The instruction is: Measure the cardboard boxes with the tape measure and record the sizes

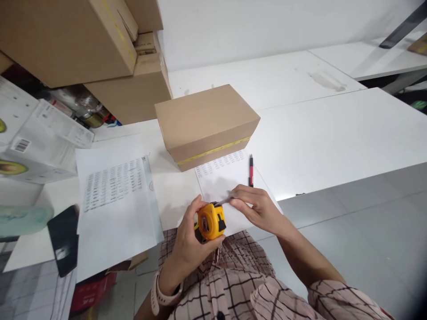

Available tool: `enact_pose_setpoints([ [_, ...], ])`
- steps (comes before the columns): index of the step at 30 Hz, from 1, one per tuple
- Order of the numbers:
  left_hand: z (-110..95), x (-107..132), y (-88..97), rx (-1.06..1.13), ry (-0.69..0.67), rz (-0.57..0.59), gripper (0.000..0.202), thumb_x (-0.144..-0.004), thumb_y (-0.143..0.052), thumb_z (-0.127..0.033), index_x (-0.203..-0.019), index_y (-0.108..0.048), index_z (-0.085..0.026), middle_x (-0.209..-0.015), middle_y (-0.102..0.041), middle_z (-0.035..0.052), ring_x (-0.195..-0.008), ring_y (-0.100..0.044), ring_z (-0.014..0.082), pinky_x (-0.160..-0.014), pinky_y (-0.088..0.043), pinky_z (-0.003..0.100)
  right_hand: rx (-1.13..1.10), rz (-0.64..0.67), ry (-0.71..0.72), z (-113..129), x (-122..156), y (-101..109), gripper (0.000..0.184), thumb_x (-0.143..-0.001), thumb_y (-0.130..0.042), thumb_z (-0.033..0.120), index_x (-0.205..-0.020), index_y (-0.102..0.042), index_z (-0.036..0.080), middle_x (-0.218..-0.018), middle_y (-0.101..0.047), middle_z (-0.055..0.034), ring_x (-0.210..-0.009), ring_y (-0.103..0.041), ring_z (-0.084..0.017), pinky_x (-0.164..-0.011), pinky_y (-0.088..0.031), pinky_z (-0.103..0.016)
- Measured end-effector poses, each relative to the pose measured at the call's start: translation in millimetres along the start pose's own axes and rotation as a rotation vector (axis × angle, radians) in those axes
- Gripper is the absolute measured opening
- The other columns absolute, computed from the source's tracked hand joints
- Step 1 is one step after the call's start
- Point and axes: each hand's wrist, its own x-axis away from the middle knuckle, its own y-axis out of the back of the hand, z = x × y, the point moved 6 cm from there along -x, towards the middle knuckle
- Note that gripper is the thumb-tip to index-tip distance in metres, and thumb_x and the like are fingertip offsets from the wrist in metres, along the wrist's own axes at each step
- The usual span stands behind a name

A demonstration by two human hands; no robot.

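Observation:
My left hand [188, 240] is wrapped round a yellow tape measure [211, 221], held just above the near edge of the white table [333, 133]. My right hand [256, 209] pinches the metal end of the tape [224, 201], drawn out a short way from the case. Both hands hover over a printed sheet [220, 178]. A closed brown cardboard box [205, 122] with a strip of yellow tape along its side stands just beyond the hands, partly on that sheet.
A red and black pen [251, 171] lies right of the sheet. A second printed sheet [115, 200] lies at left, with a black phone [64, 240] beside it. Large cardboard boxes [83, 40] and white cartons [36, 142] are stacked at the far left.

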Motion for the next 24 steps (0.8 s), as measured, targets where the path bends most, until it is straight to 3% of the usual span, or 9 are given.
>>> enact_pose_setpoints([
  [2, 0.3, -6.3, 9.9, -0.059, -0.021, -0.067, 0.098, -0.077, -0.084, -0.033, -0.156, -0.027, -0.031, -0.134, -0.061, 0.0126, -0.125, -0.061, 0.0318, -0.107, -0.049, 0.048, 0.225, -0.057, -0.105, -16.1, -4.0, 4.0, 0.034, -0.102, -0.051, 0.044, -0.076, -0.063, 0.025, -0.073, -0.067, -0.0052, -0.065, -0.061, -0.018, -0.06, -0.048, -0.036],
  [4, 3.6, -15.1, 21.9, -0.129, 0.001, -0.139, 0.097, -0.078, -0.084, -0.034, -0.157, -0.028, -0.031, -0.134, -0.06, 0.0123, -0.124, -0.061, 0.0311, -0.107, -0.049, 0.048, 0.483, -0.163, -0.304, -40.7, -8.1, 21.0, 0.039, -0.102, -0.047, 0.049, -0.072, -0.056, 0.025, -0.068, -0.064, -0.005, -0.06, -0.058, -0.019, -0.057, -0.041, -0.035],
  [8, 14.3, -39.9, 42.5, -0.354, 0.025, -0.248, 0.084, -0.079, -0.08, -0.03, -0.152, -0.038, -0.028, -0.134, -0.059, 0.0136, -0.123, -0.059, 0.034, -0.103, -0.05, 0.051, 0.822, -0.208, -0.679, -89.4, -14.6, 51.6, 0.036, -0.098, -0.047, 0.058, -0.094, -0.057, 0.024, -0.075, -0.07, -0.0087, -0.066, -0.063, -0.026, -0.056, -0.033, -0.033],
  [10, 24.1, -53.8, 47.8, -0.469, 0.037, -0.254, 0.076, -0.08, -0.078, -0.026, -0.149, -0.045, -0.026, -0.132, -0.06, 0.0149, -0.124, -0.057, 0.037, -0.102, -0.049, 0.053, 0.862, -0.138, -0.733, -104.7, -19.6, 54.8, 0.038, -0.097, -0.05, 0.057, -0.11, -0.057, 0.021, -0.085, -0.073, -0.0129, -0.072, -0.066, -0.029, -0.058, -0.033, -0.033],
  [14, 40.1, -73.9, 48.0, -0.622, -0.011, -0.204, 0.063, -0.083, -0.072, -0.021, -0.143, -0.051, -0.021, -0.129, -0.062, 0.0172, -0.122, -0.056, 0.0397, -0.105, -0.045, 0.059, 0.86, -0.029, -0.654, -113.7, -26.0, 53.0, 0.035, -0.099, -0.041, 0.029, -0.13, -0.055, 0.018, -0.1, -0.075, -0.0175, -0.079, -0.069, -0.031, -0.064, -0.038, -0.036],
  [17, 33.1, -74.8, 39.7, -0.694, -0.143, -0.248, 0.054, -0.088, -0.069, -0.024, -0.14, -0.053, -0.017, -0.137, -0.059, 0.0197, -0.131, -0.051, 0.0412, -0.112, -0.039, 0.062, 0.681, -0.101, -0.551, -107.4, -23.2, 59.5, 0.035, -0.097, -0.041, 0.025, -0.12, -0.065, 0.017, -0.094, -0.076, -0.0147, -0.079, -0.07, -0.028, -0.069, -0.045, -0.039],
  [20, 12.9, -66.5, 13.6, -0.649, -0.338, -0.268, 0.047, -0.095, -0.063, -0.028, -0.139, -0.051, -0.017, -0.141, -0.058, 0.0188, -0.136, -0.05, 0.0354, -0.116, -0.04, 0.055, 0.121, -0.201, -0.458, -97.0, -15.8, 66.5, 0.034, -0.098, -0.048, 0.037, -0.117, -0.069, 0.018, -0.089, -0.077, -0.0101, -0.084, -0.072, -0.025, -0.078, -0.053, -0.04],
  [22, 4.3, -63.2, -16.6, -0.586, -0.412, -0.138, 0.046, -0.099, -0.059, -0.03, -0.142, -0.047, -0.017, -0.14, -0.061, 0.017, -0.137, -0.053, 0.0304, -0.116, -0.044, 0.048, -0.245, -0.163, -0.386, -86.2, -14.5, 62.6, 0.036, -0.095, -0.058, 0.042, -0.122, -0.068, 0.021, -0.096, -0.078, -0.009, -0.093, -0.073, -0.024, -0.085, -0.056, -0.041],
  [24, 2.7, -62.9, -48.0, -0.582, -0.425, 0.025, 0.053, -0.099, -0.059, -0.036, -0.144, -0.045, -0.013, -0.147, -0.057, 0.019, -0.143, -0.048, 0.032, -0.118, -0.042, 0.049, -0.435, -0.092, -0.34, -74.9, -17.8, 52.6, 0.038, -0.088, -0.072, 0.041, -0.122, -0.067, 0.024, -0.098, -0.078, -0.0072, -0.094, -0.072, -0.023, -0.086, -0.056, -0.041],
])
